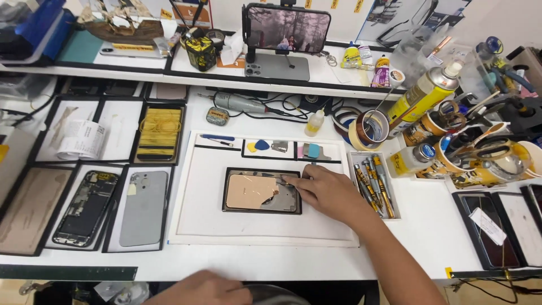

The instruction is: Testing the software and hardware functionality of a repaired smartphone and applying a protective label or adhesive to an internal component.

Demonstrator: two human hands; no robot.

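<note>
Opened phone panel [261,191] flat at centre of white work mat [197,226], dark frame, copper-tan sheet torn over grey, right hand [326,189] fingers narrow on its right edge, screwdriver tray [395,210] right of mat, left hand [203,289] below mat, fingers curled, grip unclear.

Open mat at the centre, clutter crowding the right and back

The white work mat [203,223] lies bare to the left of and in front of the opened phone panel [261,191], so a hand could come in from the near edge or the left; the right hand [323,189] and its forearm fill the mat's right side. Just right of it the tray of screwdrivers [374,183] blocks the way, with tape rolls [367,127], a tall spray can [422,93] and cups of tools [480,152] packed behind. Leftward, flat trays holding a phone body [86,208] and a grey back cover [144,208] sit low. The back edge is barred by the phone stand [278,62].
</note>
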